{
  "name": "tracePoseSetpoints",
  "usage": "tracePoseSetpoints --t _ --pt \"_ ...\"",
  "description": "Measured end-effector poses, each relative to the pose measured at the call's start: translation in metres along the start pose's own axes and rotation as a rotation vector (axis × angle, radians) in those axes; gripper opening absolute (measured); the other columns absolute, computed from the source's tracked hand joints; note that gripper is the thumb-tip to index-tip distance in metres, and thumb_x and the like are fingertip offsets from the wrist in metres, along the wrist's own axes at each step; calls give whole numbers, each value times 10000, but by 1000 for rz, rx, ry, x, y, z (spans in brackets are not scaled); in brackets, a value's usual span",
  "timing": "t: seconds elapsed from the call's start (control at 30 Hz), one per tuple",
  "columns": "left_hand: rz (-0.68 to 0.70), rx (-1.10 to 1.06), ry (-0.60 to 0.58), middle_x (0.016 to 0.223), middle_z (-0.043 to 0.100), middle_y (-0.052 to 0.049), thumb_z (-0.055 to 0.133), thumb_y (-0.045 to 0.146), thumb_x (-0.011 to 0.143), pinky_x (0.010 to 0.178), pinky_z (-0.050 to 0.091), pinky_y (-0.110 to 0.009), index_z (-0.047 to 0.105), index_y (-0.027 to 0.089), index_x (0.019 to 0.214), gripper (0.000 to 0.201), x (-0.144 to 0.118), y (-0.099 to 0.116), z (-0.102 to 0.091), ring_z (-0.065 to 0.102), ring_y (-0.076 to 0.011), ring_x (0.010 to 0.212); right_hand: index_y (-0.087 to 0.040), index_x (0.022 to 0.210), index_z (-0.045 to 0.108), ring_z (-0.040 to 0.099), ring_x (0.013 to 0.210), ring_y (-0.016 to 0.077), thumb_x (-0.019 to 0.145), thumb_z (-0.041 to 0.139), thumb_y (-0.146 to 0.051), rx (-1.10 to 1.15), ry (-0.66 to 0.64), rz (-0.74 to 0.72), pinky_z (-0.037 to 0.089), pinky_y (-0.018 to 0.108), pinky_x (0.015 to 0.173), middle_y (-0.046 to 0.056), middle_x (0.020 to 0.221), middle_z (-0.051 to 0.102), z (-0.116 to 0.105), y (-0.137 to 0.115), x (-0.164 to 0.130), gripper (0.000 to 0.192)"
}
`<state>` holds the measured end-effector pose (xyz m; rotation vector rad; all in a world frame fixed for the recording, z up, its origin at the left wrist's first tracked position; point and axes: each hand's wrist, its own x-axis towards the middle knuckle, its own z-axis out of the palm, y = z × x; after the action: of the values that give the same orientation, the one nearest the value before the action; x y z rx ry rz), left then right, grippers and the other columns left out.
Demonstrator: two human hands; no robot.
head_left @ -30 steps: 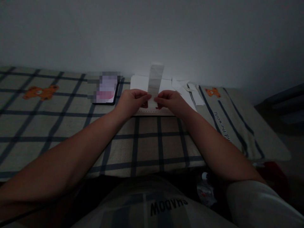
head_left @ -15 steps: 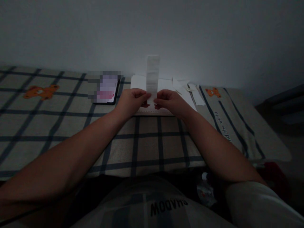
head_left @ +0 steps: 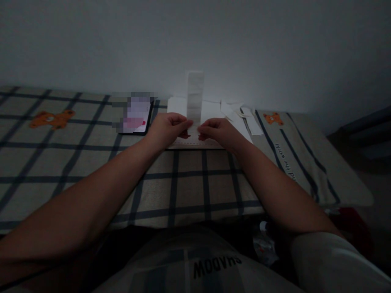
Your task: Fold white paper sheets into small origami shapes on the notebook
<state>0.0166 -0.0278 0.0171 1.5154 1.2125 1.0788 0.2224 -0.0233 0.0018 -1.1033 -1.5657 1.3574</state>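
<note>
A narrow white paper strip (head_left: 194, 95) stands upright between my hands. My left hand (head_left: 168, 128) pinches its lower end from the left, and my right hand (head_left: 216, 131) pinches it from the right. Both hands rest just above a white sheet of paper (head_left: 177, 106) that lies flat on the checked cloth (head_left: 186, 183). The strip's bottom edge is hidden behind my fingers.
A phone with a lit screen (head_left: 136, 117) lies left of the sheet. Several loose white paper pieces (head_left: 244, 116) lie to its right. A bare wall rises right behind. The cloth's front edge drops toward my lap; a small bottle (head_left: 264, 244) sits below.
The strip has straightened from a slight rightward lean to upright and shifted a little left. My hands stay in the same place, still pinching it.
</note>
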Motion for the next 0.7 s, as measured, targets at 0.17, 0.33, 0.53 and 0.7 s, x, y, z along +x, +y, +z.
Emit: tracePoseSetpoints --t 0.17,0.33,0.53,0.7 --pt "-44 54 -103 580 690 -8 778 263 830 556 534 -208 717 154 729 160 -2 5 1 660 -120 543 -194 859 720 640 695 114 749 806 -350 28 110 -102 554 310 744 -14 763 709 -2 10 7 209" --pt "-127 39 -160 558 672 -4 787 227 814 558 547 -221 709 149 707 154 1 4 2 645 -117 516 -181 811 703 637 665 119 737 804 -314 42 93 -70 567 316 731 -12 695 696 -1 2 4 183" --pt "-54 29 -53 633 709 -9 780 267 808 548 523 -213 746 157 749 129 1 -1 4 655 -120 551 -188 775 685 647 640 116 733 807 -271 42 32 24 581 296 712 -17 659 704 2 -8 -3 153" --pt "-14 86 -80 572 682 -5 781 315 809 502 465 -195 742 165 723 178 4 -8 2 640 -117 521 -176 809 698 656 649 120 765 798 -324 18 63 34 575 290 688 -4 687 709 2 -2 0 183"
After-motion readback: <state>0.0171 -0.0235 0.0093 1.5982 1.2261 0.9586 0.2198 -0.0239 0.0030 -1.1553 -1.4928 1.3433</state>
